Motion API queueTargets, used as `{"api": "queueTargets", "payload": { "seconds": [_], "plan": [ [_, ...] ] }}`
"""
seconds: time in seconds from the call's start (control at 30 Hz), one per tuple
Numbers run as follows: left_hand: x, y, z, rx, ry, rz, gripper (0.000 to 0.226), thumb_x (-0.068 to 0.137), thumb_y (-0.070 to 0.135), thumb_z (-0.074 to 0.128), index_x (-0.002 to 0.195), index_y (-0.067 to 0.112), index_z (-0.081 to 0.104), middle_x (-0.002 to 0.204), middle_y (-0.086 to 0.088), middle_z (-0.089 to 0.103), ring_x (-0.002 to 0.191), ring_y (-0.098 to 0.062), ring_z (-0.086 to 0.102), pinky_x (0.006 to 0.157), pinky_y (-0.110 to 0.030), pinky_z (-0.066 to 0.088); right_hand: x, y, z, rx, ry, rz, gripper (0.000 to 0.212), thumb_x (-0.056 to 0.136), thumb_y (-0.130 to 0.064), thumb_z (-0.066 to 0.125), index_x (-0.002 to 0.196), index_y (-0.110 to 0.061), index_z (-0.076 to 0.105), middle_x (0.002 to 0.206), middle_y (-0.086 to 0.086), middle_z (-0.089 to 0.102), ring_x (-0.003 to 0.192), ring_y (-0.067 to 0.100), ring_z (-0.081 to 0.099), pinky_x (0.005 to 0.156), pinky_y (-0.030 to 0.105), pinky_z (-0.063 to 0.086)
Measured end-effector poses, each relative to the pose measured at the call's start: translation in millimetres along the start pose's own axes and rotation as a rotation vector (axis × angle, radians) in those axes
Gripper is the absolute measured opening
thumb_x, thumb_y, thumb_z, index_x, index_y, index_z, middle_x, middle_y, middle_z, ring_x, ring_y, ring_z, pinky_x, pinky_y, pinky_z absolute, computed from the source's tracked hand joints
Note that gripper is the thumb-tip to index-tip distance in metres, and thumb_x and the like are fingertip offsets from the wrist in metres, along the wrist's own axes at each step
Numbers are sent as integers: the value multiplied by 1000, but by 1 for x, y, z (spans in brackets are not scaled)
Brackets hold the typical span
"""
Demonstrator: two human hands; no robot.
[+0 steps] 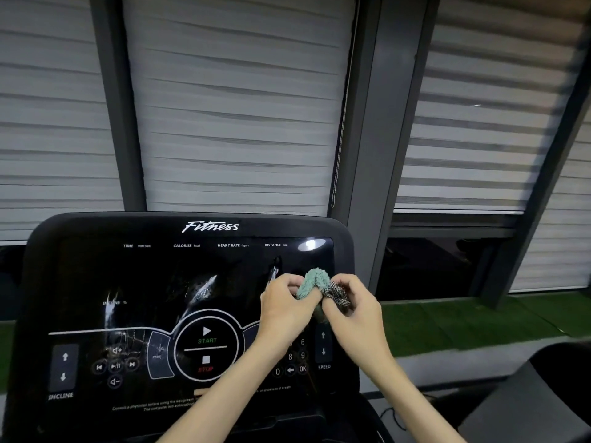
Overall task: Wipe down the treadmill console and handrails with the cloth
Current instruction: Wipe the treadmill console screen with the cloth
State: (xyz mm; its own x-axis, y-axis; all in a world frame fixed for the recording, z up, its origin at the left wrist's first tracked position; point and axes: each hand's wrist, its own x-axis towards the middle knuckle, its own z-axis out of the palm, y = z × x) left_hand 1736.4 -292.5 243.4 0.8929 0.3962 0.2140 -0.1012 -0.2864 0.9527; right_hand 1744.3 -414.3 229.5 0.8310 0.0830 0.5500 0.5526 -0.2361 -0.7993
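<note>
Blinds (236,123) hang behind the smeared console (128,282); left hand (281,305) and right hand (351,311) pinch the cloth (315,279), seemingly soft and light; grip it bunched.

- Fluffy teal-green terry cloth (311,281), its right end a black-and-white woven check.
- Glossy black treadmill console (96,276): white lettering and outlines, green START label (207,340), red STOP label (205,369), whitish streaks across the screen.
- Pale grey blinds (236,107) with darker horizontal stripes, between dark grey frame posts (377,123).
- Green turf strip (463,321).

Grey blinds (236,123), green turf (463,324)
</note>
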Motion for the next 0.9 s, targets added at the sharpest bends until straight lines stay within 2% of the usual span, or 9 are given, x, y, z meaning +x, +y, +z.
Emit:
{"api": "queueTargets", "payload": {
  "seconds": [0.13,0.23,0.3,0.43,0.5,0.6,0.67,0.77,0.9],
  "plan": [
    [6,-5,-3,-167,-193,-37,16,80,27,72,96,23,71,97,1,74,90,-10,70,90,-32,56,-2,12,2,0,-74,13,51,71,-24,78,118,-27,57,110,-11,65,101,8,64,85,27,52],
    [8,-5,-13,-7,-373,129,18,92,26,65,107,21,72,103,11,73,99,-1,66,92,-13,47,11,18,-2,-85,56,-64,38,75,-3,75,103,-25,63,93,-16,68,88,6,66,80,32,54],
    [21,-9,-25,269,-279,402,27,94,34,58,115,20,69,114,11,67,108,-3,60,97,-14,41,26,21,-9,-192,58,-128,40,76,6,69,106,-20,66,97,-17,69,90,2,65,87,31,52],
    [67,-13,-58,771,150,808,47,94,32,40,129,6,58,136,-11,54,126,-29,47,107,-47,39,70,19,-21,-532,149,-386,51,73,14,64,120,-4,63,112,10,67,104,25,63,98,25,43],
    [80,-6,-74,979,217,808,51,95,30,40,138,4,50,148,-13,44,135,-34,40,109,-54,35,94,14,-23,-632,165,-519,48,69,19,63,114,1,64,111,15,67,107,32,61,97,30,44],
    [93,-14,-87,1165,177,753,60,98,37,31,149,5,35,159,-11,27,144,-35,29,113,-56,28,120,11,-17,-723,73,-565,45,72,22,58,112,2,61,127,19,59,121,40,53,101,43,45],
    [97,-23,-90,1229,140,715,63,99,40,24,152,6,29,161,-12,24,145,-35,26,114,-55,26,126,18,-11,-743,9,-559,52,71,24,54,118,1,58,128,19,58,114,43,56,85,53,54],
    [100,-29,-87,1273,146,703,64,101,41,22,154,5,24,161,-13,21,147,-35,22,114,-54,24,115,38,-5,-773,10,-582,68,67,29,56,128,1,54,131,18,57,115,40,58,69,46,59],
    [101,-32,-81,1281,182,702,65,100,40,22,153,2,23,159,-15,24,146,-36,23,113,-56,24,80,66,-6,-771,33,-638,76,59,35,57,127,2,58,136,16,54,127,34,49,86,33,53]
  ]
}}
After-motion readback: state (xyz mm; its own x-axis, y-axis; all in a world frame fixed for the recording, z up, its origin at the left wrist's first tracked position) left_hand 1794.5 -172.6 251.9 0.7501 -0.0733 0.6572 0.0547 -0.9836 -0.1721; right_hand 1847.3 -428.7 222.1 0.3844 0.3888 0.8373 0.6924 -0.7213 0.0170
